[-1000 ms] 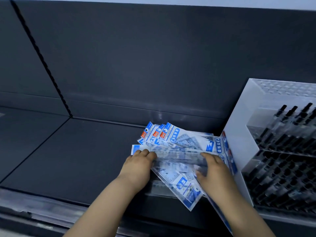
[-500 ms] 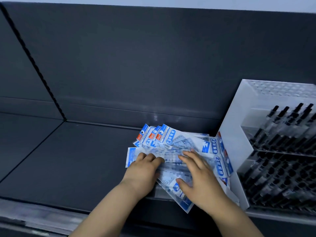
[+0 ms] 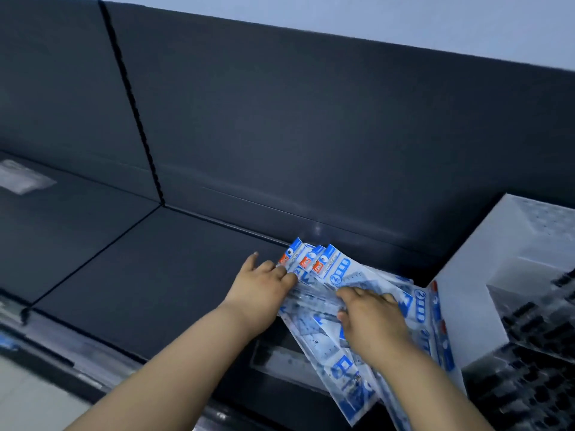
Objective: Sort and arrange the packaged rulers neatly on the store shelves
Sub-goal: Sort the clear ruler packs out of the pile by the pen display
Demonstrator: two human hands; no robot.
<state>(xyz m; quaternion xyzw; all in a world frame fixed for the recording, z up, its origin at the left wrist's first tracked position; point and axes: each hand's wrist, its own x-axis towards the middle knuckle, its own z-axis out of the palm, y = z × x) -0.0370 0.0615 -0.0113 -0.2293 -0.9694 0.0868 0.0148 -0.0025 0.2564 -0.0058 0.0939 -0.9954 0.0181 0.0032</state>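
Packaged rulers (image 3: 336, 272) lie fanned on the shelf (image 3: 155, 290), near right. Your left hand (image 3: 264, 284) pushes their edge; your right hand (image 3: 373, 321) seemingly pinches several. Light, slick, bendy: grip header ends.
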